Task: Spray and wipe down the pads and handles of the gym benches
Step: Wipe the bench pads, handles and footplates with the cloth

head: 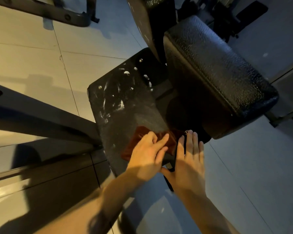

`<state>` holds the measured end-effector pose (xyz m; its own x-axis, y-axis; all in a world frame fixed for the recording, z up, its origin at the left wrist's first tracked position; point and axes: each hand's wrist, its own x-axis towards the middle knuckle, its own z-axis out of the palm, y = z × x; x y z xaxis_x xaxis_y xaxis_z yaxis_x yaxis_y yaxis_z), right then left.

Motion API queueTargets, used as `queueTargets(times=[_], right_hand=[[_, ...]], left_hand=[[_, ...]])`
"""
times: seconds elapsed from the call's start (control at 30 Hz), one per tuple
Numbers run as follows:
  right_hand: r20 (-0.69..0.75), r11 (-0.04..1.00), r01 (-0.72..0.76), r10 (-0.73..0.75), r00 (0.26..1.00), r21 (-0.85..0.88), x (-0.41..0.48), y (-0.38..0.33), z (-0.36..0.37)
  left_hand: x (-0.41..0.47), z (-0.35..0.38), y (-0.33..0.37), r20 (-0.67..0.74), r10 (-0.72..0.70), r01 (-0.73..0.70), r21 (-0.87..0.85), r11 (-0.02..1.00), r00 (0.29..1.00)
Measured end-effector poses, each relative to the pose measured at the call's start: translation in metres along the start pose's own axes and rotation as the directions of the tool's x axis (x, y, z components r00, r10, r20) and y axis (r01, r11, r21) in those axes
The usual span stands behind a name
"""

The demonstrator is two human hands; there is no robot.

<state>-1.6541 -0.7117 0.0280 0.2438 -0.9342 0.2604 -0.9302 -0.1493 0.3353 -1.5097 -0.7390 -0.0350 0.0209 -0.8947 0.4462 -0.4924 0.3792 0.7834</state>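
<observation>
Low in the centre of the frame, the left hand [146,155] lies flat on a dark red cloth [139,142], its grip spread, fingers extended and pressing the fabric down rather than pinching it, presumably so the whole palm drives the wipe. The cloth sits on the near end of a flat black panel [125,107] of the bench, which carries white foam streaks [120,105] toward mid-frame, so that part looks sprayed but not yet wiped. The right hand [188,159] rests just beside the left, its grip also spread, fingers straight and laid on the panel's dark right edge, probably to steady it against the push. A textured black pad [218,73] fills the upper right, glistening as if wet. Pale floor tiles [32,48] surround everything.
</observation>
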Motion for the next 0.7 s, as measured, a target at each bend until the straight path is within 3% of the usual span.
queueTargets(times=[0.1,0.17,0.23,0.27,0.33,0.4,0.47,0.5,0.53,0.6,0.7], right_hand=[[-0.006,1.000,-0.002,0.002,1.000,-0.016,0.000,-0.001,-0.001],[-0.011,1.000,-0.004,0.004,1.000,-0.010,-0.002,-0.001,-0.001],[0.004,1.000,-0.004,0.004,1.000,-0.007,-0.002,-0.003,-0.001],[0.014,1.000,-0.004,0.004,1.000,-0.008,-0.002,-0.002,-0.001],[0.013,1.000,-0.001,0.001,1.000,-0.007,-0.001,-0.001,0.001],[0.002,1.000,0.000,0.000,1.000,-0.020,0.000,0.000,0.001],[0.001,1.000,-0.001,0.001,1.000,-0.015,0.000,0.000,0.000],[0.007,1.000,-0.003,0.003,1.000,-0.011,0.000,-0.001,0.000],[0.013,1.000,-0.006,0.006,1.000,-0.012,0.000,-0.001,0.000],[0.008,1.000,-0.007,0.007,1.000,-0.007,-0.001,-0.001,0.001],[-0.006,1.000,-0.006,0.006,1.000,-0.004,-0.002,-0.004,-0.002]], left_hand=[[0.011,-0.007,-0.027,-0.081,0.025,-0.022,0.035,0.999,0.996],[0.018,-0.019,-0.051,-0.205,-0.164,0.178,0.051,0.983,0.965],[0.021,-0.026,-0.064,-0.275,-0.364,0.384,0.018,0.923,0.890],[0.018,-0.024,-0.061,-0.287,-0.403,0.424,0.012,0.906,0.869],[0.003,-0.014,-0.040,-0.265,-0.302,0.319,0.020,0.948,0.916],[-0.020,-0.002,-0.014,-0.149,-0.037,0.040,0.020,0.999,0.988],[-0.028,0.000,-0.018,-0.033,0.189,-0.188,0.032,0.982,0.981],[-0.025,-0.004,-0.030,-0.013,0.209,-0.209,0.046,0.977,0.978],[-0.022,-0.009,-0.043,-0.029,0.153,-0.151,0.059,0.987,0.988],[-0.016,-0.022,-0.071,-0.143,-0.095,0.106,0.066,0.992,0.985],[-0.018,-0.034,-0.095,-0.291,-0.447,0.457,-0.039,0.889,0.846]])
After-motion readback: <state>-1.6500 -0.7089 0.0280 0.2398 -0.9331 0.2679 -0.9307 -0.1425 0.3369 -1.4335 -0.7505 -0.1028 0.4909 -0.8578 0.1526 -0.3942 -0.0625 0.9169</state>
